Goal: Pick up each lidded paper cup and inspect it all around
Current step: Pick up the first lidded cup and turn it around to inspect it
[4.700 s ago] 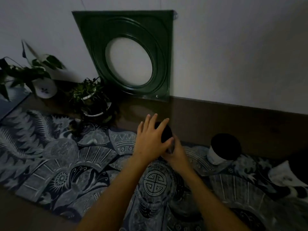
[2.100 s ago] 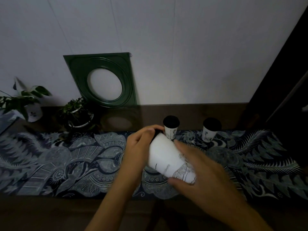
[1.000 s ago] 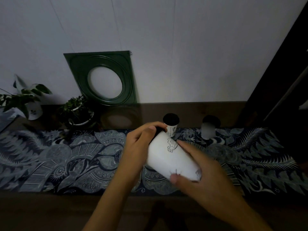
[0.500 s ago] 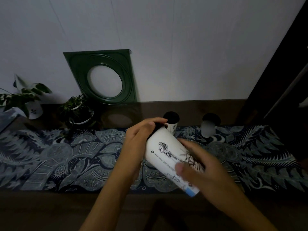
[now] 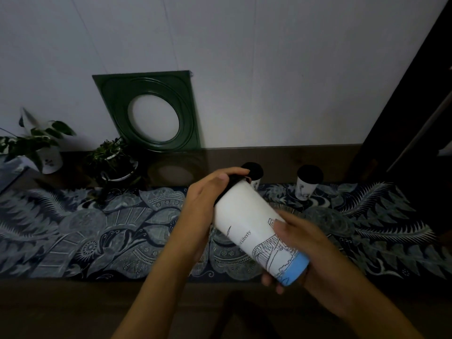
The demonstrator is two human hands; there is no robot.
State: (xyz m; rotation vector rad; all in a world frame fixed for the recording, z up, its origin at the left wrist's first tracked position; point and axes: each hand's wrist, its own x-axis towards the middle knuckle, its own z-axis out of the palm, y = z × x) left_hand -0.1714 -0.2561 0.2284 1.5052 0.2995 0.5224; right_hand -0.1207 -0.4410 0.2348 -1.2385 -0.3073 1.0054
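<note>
— What do we record of the fingers?

— The left hand point(image 5: 205, 199) curls its fingers point(image 5: 223, 173) over the black lid end of the tall white paper cup point(image 5: 254, 226); the right hand point(image 5: 310, 250) wraps its blue-banded base, thumb point(image 5: 283, 222) pressed on the line drawing.

— Pose?

— We note the cup held tilted in the air above the patterned blue runner point(image 5: 97, 228) on the dark wooden desk point(image 5: 73, 309), lid pointing away, both forearms reaching forward.

— Surroundings?

— Two smaller black-lidded paper cups, one point(image 5: 256, 173) partly hidden behind the held cup, the other point(image 5: 307, 185) to its right; a green square frame point(image 5: 149, 111) against the wall; two potted plants point(image 5: 112, 162) at left.
</note>
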